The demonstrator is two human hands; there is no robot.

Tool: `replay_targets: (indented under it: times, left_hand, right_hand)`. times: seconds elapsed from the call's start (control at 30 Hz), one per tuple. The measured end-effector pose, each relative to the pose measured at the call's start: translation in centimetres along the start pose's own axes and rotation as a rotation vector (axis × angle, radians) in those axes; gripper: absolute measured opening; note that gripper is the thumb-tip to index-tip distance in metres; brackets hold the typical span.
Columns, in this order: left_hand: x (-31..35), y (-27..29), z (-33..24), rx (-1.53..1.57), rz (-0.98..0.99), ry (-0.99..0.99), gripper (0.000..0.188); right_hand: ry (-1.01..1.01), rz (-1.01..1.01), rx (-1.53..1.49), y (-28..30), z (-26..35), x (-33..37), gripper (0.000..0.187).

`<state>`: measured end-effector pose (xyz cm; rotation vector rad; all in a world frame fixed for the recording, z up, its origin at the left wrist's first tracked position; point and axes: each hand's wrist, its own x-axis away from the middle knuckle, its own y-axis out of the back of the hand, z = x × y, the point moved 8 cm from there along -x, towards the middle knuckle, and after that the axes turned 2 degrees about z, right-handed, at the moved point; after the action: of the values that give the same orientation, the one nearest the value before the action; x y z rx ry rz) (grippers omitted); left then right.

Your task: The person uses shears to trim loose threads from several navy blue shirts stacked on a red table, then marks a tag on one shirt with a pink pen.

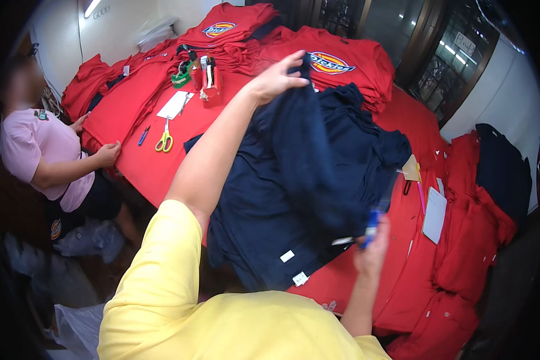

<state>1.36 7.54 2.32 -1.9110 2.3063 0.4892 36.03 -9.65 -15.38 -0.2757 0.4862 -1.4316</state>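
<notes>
My left hand (279, 78) is raised at the far side of the table, its fingers closed on the edge of a dark navy shirt (309, 156). The lifted cloth hangs and blurs with motion above more navy shirts (246, 222) piled on the table. White labels show at their near edge. At the lower right, my right hand (371, 249) is closed around a small blue tool (370, 229), too smeared to name exactly. It is close to the lifted shirt's near corner; whether it also grips the cloth I cannot tell.
Red printed shirts (348, 63) are stacked at the back, and red garments (471, 240) lie at the right beside a white notepad (435, 216). Yellow scissors (164, 139), a blue-handled tool (144, 135) and a green tape dispenser (181, 75) lie left. A person (51, 150) in pink stands there.
</notes>
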Motion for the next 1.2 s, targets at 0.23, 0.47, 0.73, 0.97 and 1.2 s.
replay_targets:
  times: [0.23, 0.47, 0.73, 0.97, 1.2]
  left_hand:
    - [4.8, 5.6, 10.7, -0.922, -0.052, 0.280, 0.064]
    - [18.8, 10.3, 20.4, -1.077, -0.458, 0.548, 0.063]
    - [24.7, 8.4, 18.9, -1.000, -0.669, 0.731, 0.047]
    - [25.5, 8.1, 17.7, -0.958, -0.738, 0.708, 0.050]
    - [25.5, 8.2, 17.9, -0.916, -0.748, 0.742, 0.048]
  right_hand:
    - [0.284, -0.464, 0.567, 4.5, 4.0, 1.5, 0.065]
    - [0.378, -0.275, 1.174, 0.0, -6.0, -4.1, 0.073]
    - [0.600, -0.069, 1.113, 0.2, -5.1, -12.3, 0.073]
    - [0.586, -0.106, 1.083, 0.9, -5.8, -12.8, 0.070]
    - [0.653, -0.113, 1.075, 1.2, -5.7, -11.8, 0.064]
